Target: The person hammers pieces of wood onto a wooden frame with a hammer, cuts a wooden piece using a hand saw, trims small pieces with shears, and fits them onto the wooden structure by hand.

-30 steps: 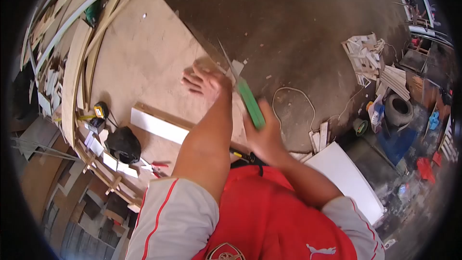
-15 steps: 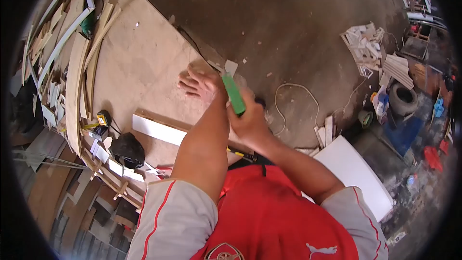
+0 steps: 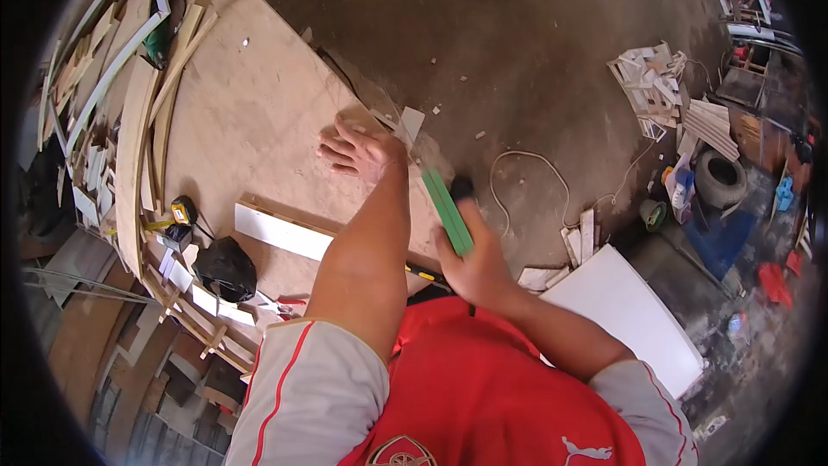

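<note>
My right hand [image 3: 477,259] is wrapped around the green handle [image 3: 448,214] of what looks like a hand saw, beside the workbench's edge. A thin, faint blade seems to run forward from it along the edge, seen almost edge-on and blurred. My left hand [image 3: 358,151] lies on the plywood bench top [image 3: 250,112] close to that edge, fingers spread, with its wrist near the saw's line. Just beyond the edge shows a small pale offcut [image 3: 412,123]. A white-faced board [image 3: 280,233] rests on the bench behind my left forearm.
On the bench's left are a tape measure [image 3: 183,210], a black bag [image 3: 226,269], red-handled pliers [image 3: 289,302] and long wood strips [image 3: 138,155]. A cord [image 3: 539,155] curls on the floor. A white panel [image 3: 625,315] stands at my right, near a tyre [image 3: 721,174].
My right hand has drawn the green-handled saw back toward my body and slightly right. My left hand stays in place on the bench.
</note>
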The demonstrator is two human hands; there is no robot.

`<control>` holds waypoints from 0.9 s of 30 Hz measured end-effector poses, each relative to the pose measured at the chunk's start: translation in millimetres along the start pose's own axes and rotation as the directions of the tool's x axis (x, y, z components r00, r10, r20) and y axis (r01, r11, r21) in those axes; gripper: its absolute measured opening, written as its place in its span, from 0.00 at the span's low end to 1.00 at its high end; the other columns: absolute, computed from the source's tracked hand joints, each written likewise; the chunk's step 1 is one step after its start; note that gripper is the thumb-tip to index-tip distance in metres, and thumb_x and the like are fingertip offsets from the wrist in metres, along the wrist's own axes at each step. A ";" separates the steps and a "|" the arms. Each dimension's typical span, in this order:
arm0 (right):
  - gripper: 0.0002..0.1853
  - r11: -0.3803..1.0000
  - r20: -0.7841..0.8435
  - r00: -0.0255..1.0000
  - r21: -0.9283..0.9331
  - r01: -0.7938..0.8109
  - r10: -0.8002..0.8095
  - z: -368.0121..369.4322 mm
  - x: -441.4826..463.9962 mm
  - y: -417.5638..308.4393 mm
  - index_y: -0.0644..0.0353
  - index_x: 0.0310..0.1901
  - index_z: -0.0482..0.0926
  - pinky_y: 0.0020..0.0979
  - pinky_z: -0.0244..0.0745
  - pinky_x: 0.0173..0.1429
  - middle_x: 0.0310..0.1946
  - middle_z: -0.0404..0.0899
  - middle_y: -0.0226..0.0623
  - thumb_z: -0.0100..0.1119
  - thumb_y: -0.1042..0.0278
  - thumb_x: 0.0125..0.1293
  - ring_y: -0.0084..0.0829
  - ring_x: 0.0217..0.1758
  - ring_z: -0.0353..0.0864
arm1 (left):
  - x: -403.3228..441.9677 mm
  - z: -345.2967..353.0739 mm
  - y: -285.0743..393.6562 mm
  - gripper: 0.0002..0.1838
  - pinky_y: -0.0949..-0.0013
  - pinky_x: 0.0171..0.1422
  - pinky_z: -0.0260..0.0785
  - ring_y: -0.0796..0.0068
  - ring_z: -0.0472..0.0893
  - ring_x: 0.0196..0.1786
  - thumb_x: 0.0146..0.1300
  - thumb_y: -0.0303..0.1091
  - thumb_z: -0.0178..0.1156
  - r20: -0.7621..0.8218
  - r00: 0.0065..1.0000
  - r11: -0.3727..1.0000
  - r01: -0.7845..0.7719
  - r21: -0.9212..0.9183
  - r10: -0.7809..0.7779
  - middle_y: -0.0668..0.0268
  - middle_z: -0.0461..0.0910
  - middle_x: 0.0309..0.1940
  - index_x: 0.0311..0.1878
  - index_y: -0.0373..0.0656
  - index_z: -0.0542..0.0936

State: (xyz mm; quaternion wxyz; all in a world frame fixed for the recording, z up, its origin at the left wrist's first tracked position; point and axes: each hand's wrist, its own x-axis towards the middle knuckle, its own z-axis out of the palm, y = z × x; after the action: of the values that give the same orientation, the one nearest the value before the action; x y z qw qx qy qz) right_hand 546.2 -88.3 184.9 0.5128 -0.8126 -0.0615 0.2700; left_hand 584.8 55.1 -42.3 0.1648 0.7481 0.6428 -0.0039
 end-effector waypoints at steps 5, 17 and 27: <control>0.12 0.987 0.074 0.984 -0.019 -0.158 0.159 7.2 24.6 -7.3 0.63 0.52 0.74 0.49 0.77 0.41 0.34 0.79 0.60 0.62 0.73 0.70 0.63 0.41 0.83 | 6.5 -0.8 0.2 0.28 0.43 0.89 0.29 0.51 0.34 0.89 0.82 0.43 0.38 0.032 0.999 1.000 0.011 0.005 -0.011 0.58 0.39 0.88 0.83 0.65 0.54; 0.10 0.999 -0.008 0.999 -0.016 0.046 -0.046 2.3 -7.2 11.9 0.62 0.49 0.75 0.41 0.76 0.34 0.27 0.80 0.51 0.63 0.75 0.71 0.48 0.31 0.88 | 5.6 -0.1 1.3 0.30 0.43 0.89 0.30 0.52 0.33 0.89 0.81 0.43 0.38 0.041 0.999 1.000 0.017 0.022 -0.018 0.58 0.39 0.88 0.83 0.65 0.53; 0.12 0.994 0.092 0.992 -0.066 -0.084 0.090 15.6 32.2 25.7 0.62 0.52 0.77 0.41 0.77 0.37 0.31 0.81 0.53 0.63 0.76 0.70 0.58 0.35 0.86 | -1.9 -4.7 -13.3 0.31 0.41 0.88 0.30 0.51 0.36 0.89 0.80 0.44 0.42 0.066 0.997 0.998 0.037 -0.047 -0.034 0.59 0.39 0.88 0.84 0.70 0.53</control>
State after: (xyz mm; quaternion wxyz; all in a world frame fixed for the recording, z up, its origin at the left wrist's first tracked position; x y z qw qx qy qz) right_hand 561.1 -75.6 145.4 0.4715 -0.8163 -0.0590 0.3284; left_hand 570.7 56.0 -40.7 0.2035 0.7317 0.6503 -0.0158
